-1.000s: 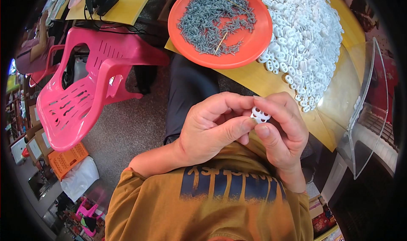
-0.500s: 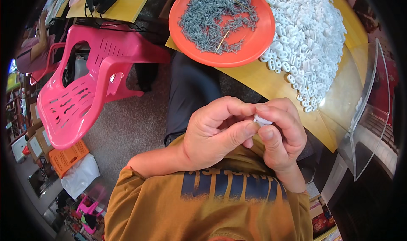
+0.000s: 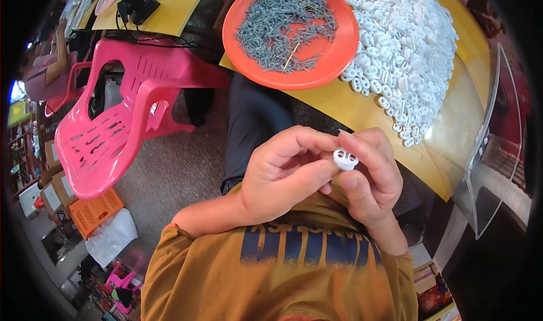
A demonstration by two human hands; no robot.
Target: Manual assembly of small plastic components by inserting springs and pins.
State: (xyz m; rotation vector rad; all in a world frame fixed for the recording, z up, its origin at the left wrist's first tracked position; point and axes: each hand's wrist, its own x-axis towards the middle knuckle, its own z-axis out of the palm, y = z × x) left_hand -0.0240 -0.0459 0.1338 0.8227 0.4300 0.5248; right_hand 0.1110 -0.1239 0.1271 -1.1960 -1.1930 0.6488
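Note:
A small white plastic two-hole cord lock (image 3: 345, 159) is pinched at chest height, its two holes turned up toward me. My left hand (image 3: 285, 177) grips its left side between thumb and forefinger. From the right, the bent forefinger and thumb of my right hand (image 3: 374, 177) close around the same piece. Beyond my hands, a big heap of similar white two-hole pieces (image 3: 404, 50) covers the yellow table (image 3: 334, 109). An orange-red plate (image 3: 339, 66) beside the heap carries many tiny grey coil-like parts (image 3: 266, 24), probably springs, and thin yellowish sticks.
A pink plastic armchair (image 3: 104, 129) stands at the left. At the right table edge rises a clear plastic guard (image 3: 475, 179). An orange crate (image 3: 95, 211) and a white bag (image 3: 112, 236) lie on the floor. Another person (image 3: 51, 72) sits at far left.
Between my fingers the white piece has turned so that its two-hole face shows. Both hands have shifted only slightly, and the whole view has tilted a little.

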